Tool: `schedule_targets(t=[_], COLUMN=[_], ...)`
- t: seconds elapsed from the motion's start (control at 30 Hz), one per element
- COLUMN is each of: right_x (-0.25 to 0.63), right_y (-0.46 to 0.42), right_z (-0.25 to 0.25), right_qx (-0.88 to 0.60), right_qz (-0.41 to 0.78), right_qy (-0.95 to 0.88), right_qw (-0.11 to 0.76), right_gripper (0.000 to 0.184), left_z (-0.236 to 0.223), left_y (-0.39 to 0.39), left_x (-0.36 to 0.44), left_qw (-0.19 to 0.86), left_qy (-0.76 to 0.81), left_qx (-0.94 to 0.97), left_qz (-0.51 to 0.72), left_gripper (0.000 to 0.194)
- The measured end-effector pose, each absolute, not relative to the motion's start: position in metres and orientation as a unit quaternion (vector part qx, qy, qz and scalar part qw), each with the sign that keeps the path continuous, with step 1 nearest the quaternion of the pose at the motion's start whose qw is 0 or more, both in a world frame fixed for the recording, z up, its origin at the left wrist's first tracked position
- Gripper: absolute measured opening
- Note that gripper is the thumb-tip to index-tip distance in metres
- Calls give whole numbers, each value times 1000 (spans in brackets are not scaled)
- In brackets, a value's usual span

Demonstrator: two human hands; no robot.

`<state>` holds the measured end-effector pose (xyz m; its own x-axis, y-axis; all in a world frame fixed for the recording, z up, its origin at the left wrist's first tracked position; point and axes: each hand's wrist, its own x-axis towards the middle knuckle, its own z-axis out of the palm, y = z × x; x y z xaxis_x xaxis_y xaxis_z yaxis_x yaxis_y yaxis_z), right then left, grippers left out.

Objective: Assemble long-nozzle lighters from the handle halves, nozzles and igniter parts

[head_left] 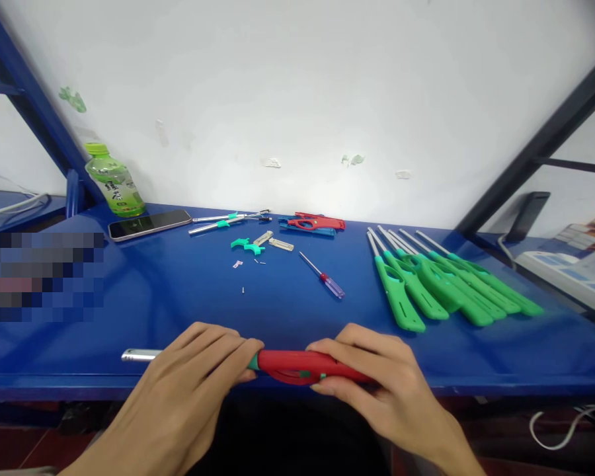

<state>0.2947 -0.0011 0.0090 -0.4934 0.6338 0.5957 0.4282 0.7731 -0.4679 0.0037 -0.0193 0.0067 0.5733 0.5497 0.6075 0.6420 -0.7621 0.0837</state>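
A long-nosed lighter (290, 361) with a red body, a green collar and a silver tube lies sideways between my hands, over the table's front edge. My left hand (198, 370) is closed around its tube and collar, the metal tip poking out on the left. At the other end my right hand (377, 370) grips the red handle, thumb below and fingers on top. Beyond them on the table are green trigger pieces (254, 249), clear fuel tanks (281, 244), a tiny screw (242, 290) and a screwdriver (332, 286) with a purple handle.
Several green lighters (399, 301) lie fanned out at the right. Red and blue casings (320, 223) and silver tubes (213, 227) rest near the wall. A phone (149, 225) and a green drink bottle (114, 182) are at the back left of the blue table (178, 291).
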Motion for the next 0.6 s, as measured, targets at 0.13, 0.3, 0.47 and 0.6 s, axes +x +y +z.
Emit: schedule_targets(t=[0.13,0.3,0.47,0.6], right_x=[296,290,290,297], right_y=[-1,1,6,7], right_z=[7,8,8,6], right_qx=[-279,-278,-323,-284], right_qz=[60,77,146,139], right_qy=[-876,-864,-810,-832], right_qw=[388,413,468,456], right_gripper=[27,25,29,29], left_z=[-1,3,5,3], left_y=[-21,-21,-18,-17], left_x=[-3,-9,-9,2], left_qw=[65,58,145,148], left_qy=[-351,-339,-362,-392], left_qx=[-884,-894,-874,-854], left_qz=[-301,-288,-290,-307], left_gripper=[56,56,47,37])
